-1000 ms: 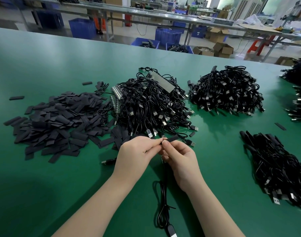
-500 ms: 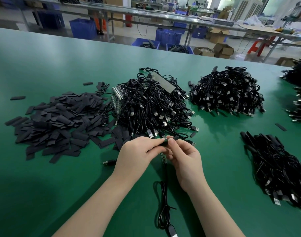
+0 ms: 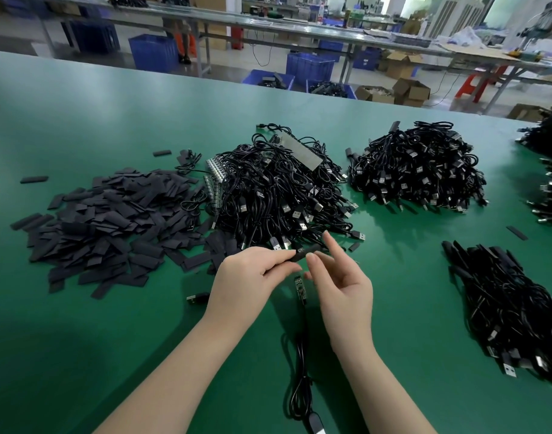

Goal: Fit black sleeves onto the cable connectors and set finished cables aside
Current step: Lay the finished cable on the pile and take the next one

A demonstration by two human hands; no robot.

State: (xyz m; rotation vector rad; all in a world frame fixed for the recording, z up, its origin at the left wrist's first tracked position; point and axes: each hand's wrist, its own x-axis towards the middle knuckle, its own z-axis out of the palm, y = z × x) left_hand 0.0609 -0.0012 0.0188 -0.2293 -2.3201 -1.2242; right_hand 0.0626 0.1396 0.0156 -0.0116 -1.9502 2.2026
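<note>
A green worktable (image 3: 80, 324) carries heaps of black cables (image 3: 277, 195) and loose sleeves (image 3: 111, 227). Above its near edge, the left hand (image 3: 249, 283) pinches a black sleeve (image 3: 304, 254); the right hand (image 3: 343, 283) hovers beside it, fingers relaxed, holding nothing. A cable (image 3: 301, 364) with its bare connector (image 3: 299, 286) lies beneath.

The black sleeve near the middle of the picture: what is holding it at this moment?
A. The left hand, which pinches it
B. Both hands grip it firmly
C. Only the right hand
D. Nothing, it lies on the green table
A: the left hand pinches the black sleeve above the table, while the right hand has its fingers spread and loose beside it.
</note>
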